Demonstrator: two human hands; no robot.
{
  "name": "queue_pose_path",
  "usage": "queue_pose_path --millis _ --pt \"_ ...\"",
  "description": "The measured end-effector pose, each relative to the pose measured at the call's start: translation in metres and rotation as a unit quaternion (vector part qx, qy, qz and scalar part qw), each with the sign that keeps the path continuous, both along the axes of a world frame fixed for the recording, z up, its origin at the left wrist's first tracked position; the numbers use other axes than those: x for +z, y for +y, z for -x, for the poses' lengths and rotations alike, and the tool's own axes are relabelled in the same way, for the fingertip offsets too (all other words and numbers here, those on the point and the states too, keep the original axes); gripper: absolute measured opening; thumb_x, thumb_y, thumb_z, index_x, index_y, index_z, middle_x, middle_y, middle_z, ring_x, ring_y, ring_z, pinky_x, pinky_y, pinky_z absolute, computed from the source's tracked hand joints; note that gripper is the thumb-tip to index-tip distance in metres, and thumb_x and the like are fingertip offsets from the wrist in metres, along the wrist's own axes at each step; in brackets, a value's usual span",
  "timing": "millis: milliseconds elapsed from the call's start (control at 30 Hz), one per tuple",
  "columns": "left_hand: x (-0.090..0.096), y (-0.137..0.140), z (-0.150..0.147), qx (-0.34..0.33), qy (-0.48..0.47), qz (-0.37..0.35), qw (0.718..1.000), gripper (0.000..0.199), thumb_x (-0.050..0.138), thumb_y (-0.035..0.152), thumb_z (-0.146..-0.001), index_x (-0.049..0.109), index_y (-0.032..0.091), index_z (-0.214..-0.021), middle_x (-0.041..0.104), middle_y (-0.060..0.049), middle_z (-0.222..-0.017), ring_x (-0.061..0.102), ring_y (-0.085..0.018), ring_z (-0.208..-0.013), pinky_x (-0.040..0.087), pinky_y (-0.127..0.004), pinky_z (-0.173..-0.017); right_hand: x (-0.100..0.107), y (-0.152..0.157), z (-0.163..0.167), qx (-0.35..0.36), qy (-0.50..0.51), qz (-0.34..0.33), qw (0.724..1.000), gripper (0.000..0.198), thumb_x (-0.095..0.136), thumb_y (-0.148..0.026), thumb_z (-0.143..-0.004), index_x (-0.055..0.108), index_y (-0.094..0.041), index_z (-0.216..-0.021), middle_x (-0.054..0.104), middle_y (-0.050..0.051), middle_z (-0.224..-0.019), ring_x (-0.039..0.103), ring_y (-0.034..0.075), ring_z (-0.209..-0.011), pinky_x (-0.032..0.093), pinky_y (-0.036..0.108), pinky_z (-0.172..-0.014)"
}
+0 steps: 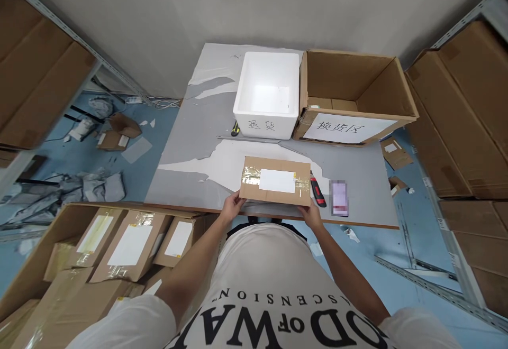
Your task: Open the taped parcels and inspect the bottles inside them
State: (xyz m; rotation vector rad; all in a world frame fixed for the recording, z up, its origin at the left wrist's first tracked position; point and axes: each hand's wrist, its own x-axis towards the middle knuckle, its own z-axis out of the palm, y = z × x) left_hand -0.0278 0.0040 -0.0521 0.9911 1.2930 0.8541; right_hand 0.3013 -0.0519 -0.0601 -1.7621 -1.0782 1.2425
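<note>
At frame centre, the left hand [232, 206] and right hand [311, 216] clasp a brown oblong cardboard box [277, 181] by its near corners. Its yellowish plastic tape [251, 174] looks uncut; work on it seems barely begun.

"What colour's that parcel [278, 163]?"

"Brown, with yellowish tape [251, 174] and a white label [277, 181]."

"And the cutter [318, 192]?"

"Red and black. The foam box [288, 128] is white with black writing [262, 125], the tabletop [182, 150] grey, the floor [365, 251] blue."

"And that shirt [270, 259]?"

"White, with bold black lettering [256, 330] across it."
</note>
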Motion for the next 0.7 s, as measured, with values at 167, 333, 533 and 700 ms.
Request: queue_pose_path --millis 167,333,533,700 --pt "0.004 0.005 0.001 -0.010 0.014 -0.007 1.000 0.063 0.074 0.059 -0.060 0.067 0.017 -0.106 0.072 -0.009 -0.102 0.060 -0.032 -0.111 0.040 -0.049 -0.104 0.007 0.007 0.002 0.000 -0.005 -0.020 1.000 0.056 0.065 -0.050 -0.072 0.054 -0.019 -0.117 0.067 0.013 -0.108 0.062 0.030 -0.104 0.046 0.050 -0.096" --pt "0.032 0.018 0.003 -0.015 0.038 -0.061 0.997 0.057 0.066 0.056 -0.073 0.066 0.015 -0.112 0.068 -0.010 -0.115 0.060 -0.029 -0.113 0.042 -0.042 -0.103 0.035 0.020 -0.003 0.027 -0.007 -0.062 0.998 0.047 0.058 -0.055 -0.078 0.058 -0.021 -0.110 0.064 0.011 -0.111 0.060 0.027 -0.105 0.048 0.043 -0.093" --pt "0.053 0.048 0.001 0.026 0.182 -0.088 0.979 0.051 0.057 0.054 -0.080 0.070 0.015 -0.109 0.073 -0.006 -0.104 0.066 -0.027 -0.096 0.050 -0.035 -0.086 0.069 0.050 -0.001 0.002 -0.184 -0.060 0.981 0.048 0.040 -0.060 -0.087 0.063 -0.020 -0.097 0.066 0.012 -0.102 0.059 0.027 -0.091 0.045 0.040 -0.082" --pt "0.044 0.067 -0.005 0.021 0.219 -0.072 0.973 0.045 0.060 0.050 -0.078 0.072 0.016 -0.105 0.075 -0.004 -0.097 0.068 -0.027 -0.093 0.051 -0.034 -0.081 0.069 0.072 0.002 0.010 -0.234 -0.027 0.972 0.054 0.032 -0.062 -0.088 0.064 -0.018 -0.090 0.069 0.012 -0.091 0.059 0.026 -0.081 0.043 0.037 -0.075"
